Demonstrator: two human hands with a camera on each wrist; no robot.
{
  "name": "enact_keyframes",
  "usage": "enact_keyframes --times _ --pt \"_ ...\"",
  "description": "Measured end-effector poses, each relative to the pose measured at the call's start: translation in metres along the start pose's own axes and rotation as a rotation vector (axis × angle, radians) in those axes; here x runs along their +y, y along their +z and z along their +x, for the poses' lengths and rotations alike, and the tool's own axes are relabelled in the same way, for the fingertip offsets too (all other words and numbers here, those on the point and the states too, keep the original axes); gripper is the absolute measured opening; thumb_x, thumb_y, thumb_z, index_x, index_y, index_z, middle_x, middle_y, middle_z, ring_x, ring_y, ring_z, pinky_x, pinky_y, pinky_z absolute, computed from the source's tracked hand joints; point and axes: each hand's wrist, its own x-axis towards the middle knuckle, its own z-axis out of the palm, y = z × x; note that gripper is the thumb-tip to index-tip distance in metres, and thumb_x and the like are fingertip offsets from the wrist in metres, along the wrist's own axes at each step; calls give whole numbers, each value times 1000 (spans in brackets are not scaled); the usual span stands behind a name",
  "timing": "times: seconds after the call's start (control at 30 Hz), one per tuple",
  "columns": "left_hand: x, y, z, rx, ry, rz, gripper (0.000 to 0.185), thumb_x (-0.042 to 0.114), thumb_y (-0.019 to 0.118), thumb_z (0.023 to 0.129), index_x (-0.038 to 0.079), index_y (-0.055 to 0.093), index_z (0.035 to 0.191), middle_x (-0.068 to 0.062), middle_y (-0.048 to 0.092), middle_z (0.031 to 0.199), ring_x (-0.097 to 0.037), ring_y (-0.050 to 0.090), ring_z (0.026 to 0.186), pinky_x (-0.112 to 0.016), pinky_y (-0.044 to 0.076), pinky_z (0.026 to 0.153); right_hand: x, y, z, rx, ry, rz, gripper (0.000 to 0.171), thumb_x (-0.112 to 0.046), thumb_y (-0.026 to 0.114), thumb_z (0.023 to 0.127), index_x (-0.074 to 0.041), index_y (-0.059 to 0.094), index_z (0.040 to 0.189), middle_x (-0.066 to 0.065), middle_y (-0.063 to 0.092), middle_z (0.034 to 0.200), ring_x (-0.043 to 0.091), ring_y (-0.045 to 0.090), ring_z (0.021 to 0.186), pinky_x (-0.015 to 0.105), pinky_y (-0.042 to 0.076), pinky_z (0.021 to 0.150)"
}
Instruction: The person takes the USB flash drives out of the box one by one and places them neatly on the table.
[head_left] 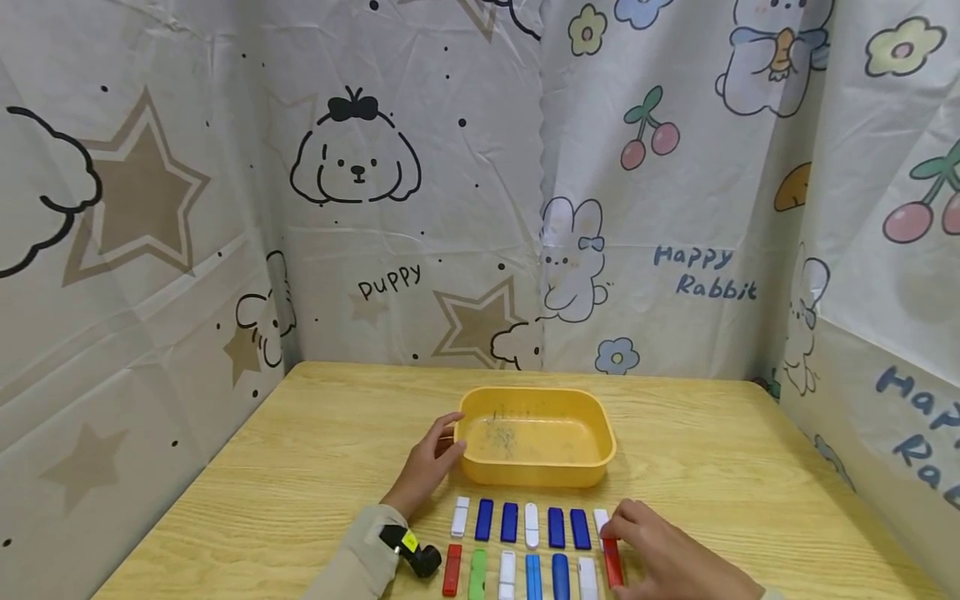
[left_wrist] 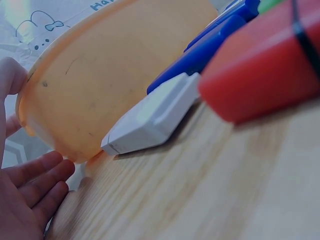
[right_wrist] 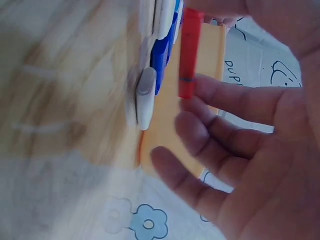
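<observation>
On the counter [head_left: 300, 467], the left hand [head_left: 427, 467] lies flat against the yellow tray [head_left: 534, 400], steadying it. The right hand [head_left: 660, 554] pinches the red stick [head_left: 612, 560] at the row's right end; looks like pick-up stage, lifting clear comes next.

bottom-row sticks [head_left: 534, 577] cut by frame edge, red stick [head_left: 612, 561] partly hidden
</observation>
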Motion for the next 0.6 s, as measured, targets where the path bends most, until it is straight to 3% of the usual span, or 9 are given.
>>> enact_keyframes --times 0.23,0.6 --pt "2 0 0 5 -14 4 46 27 57 97 30 45 141 -14 51 135 -28 51 120 -48 41 102 -3 2 0 -105 106 34 62 -63 75 68 -20 65 112 -11 51 102 8 48 87 32 52 79" --pt "4 0 -1 3 -31 -5 46 27 57 97 30 45 141 -15 50 136 -29 51 121 -49 41 102 -8 4 0 -137 128 59 63 -63 77 66 -21 65 111 -11 53 104 9 48 88 37 52 83"
